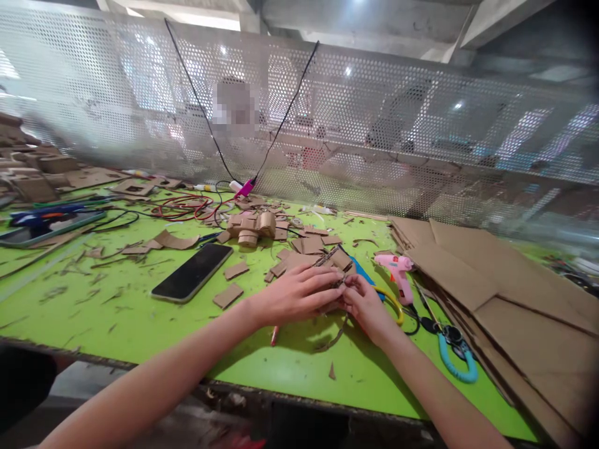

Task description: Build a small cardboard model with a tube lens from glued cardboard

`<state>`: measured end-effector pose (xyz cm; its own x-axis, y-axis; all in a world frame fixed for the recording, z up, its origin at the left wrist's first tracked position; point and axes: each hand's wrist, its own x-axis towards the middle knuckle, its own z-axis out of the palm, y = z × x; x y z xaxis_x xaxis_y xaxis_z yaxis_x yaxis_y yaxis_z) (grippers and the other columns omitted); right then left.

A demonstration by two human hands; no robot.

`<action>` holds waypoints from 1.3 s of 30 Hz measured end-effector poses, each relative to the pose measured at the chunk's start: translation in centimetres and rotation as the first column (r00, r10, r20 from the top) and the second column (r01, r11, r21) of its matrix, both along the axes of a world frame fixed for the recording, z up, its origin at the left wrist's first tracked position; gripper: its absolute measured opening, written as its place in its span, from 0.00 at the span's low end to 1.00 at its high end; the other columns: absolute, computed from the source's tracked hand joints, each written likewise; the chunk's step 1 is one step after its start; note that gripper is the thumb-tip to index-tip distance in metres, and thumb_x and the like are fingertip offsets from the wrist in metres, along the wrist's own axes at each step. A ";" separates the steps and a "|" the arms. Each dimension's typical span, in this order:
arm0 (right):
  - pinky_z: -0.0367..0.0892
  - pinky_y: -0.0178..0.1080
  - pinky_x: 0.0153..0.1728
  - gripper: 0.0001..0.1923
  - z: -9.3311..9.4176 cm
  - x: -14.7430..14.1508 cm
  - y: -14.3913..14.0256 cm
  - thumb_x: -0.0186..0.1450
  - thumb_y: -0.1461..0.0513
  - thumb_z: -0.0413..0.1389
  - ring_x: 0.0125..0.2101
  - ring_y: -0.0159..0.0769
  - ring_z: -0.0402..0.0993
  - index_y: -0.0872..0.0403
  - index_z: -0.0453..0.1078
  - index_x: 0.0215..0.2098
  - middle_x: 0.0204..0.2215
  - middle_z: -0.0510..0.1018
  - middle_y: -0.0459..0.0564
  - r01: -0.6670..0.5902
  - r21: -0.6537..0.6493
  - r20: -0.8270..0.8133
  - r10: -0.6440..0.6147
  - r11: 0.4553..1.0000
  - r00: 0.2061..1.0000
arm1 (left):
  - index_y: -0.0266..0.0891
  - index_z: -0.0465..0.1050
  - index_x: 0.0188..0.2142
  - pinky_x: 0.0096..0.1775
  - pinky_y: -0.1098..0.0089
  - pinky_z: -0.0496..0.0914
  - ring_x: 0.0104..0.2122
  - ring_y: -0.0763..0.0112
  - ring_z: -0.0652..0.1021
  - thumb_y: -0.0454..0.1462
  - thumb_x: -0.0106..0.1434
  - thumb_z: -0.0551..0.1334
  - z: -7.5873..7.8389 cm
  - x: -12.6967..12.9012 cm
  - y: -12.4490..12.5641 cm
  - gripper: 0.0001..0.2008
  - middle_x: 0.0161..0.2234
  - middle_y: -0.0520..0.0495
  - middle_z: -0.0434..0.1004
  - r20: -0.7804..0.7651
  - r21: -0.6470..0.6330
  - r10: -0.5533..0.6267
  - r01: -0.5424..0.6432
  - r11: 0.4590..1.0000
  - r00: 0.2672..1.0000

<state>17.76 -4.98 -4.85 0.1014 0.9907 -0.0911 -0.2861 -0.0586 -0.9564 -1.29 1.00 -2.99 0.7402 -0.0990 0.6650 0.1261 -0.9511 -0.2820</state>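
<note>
Head view, only view. Both hands met just right of centre on the green worktop [140, 324]. Left hand [299, 293] lay flat, fingers [327, 284] stretched and pressing down on a small cardboard piece [334, 262]. Right hand [367, 305] came in from 4 o'clock, fingers curled and pinching the near edge of the same piece. Most of the piece sat hidden under the hands, so its shape couldn't be told.

Around it: pink glue gun [397, 271] at 2 o'clock of the hands, lying near but apart. Scissors with teal handle [456, 355] at 4 o'clock. Black phone [193, 272] at 9 o'clock, screen up. Stack of cardboard sheets [505, 293] filled the 3 o'clock side. Cluster of small cardboard blocks [253, 227] at 11 o'clock, red wires [180, 209] further out. Scraps littered the worktop everywhere. Perforated metal screen [374, 125] stood at the back, with a person behind it, blurred.

Risks, as judgement: the pinch on a thin edge looked weak, so the piece could slide or buckle if the left hand's press went uneven. Loose scraps underneath could tilt it. If glue was wet, fingertips might stick or burn; can't tell whether there was any. The glue gun's cord near the right wrist could snag.
</note>
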 end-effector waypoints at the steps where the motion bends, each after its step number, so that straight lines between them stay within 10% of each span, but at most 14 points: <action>1: 0.68 0.36 0.31 0.23 0.0 -0.1 -0.1 0.44 0.55 0.69 0.27 0.28 0.69 0.51 0.61 0.29 0.24 0.71 0.38 -0.011 -0.011 -0.016 0.011 1.000 1.000 | 0.37 0.61 0.50 0.52 0.60 0.69 0.54 0.61 0.71 0.38 0.66 0.56 0.0 0.1 -0.1 0.14 0.50 0.37 0.73 0.044 -0.001 0.002 -0.002 1.000 0.999; 25: 0.66 0.34 0.37 0.18 0.8 0.6 -0.6 0.43 0.64 0.71 0.32 0.28 0.69 0.53 0.71 0.30 0.28 0.70 0.40 -0.200 -0.064 -0.154 0.189 0.978 0.970 | 0.37 0.66 0.41 0.43 0.67 0.72 0.42 0.68 0.79 0.36 0.63 0.60 -0.2 0.3 -0.8 0.08 0.37 0.47 0.81 0.184 0.050 0.024 -0.033 0.998 0.983; 39: 0.66 0.38 0.40 0.17 0.6 0.4 -0.8 0.45 0.63 0.70 0.34 0.31 0.71 0.54 0.69 0.30 0.30 0.73 0.42 -0.214 -0.075 -0.150 0.201 0.974 0.968 | 0.39 0.65 0.36 0.41 0.66 0.74 0.42 0.65 0.78 0.34 0.59 0.64 -1.2 1.2 -1.4 0.08 0.35 0.45 0.79 0.302 -0.233 0.012 0.062 0.970 0.953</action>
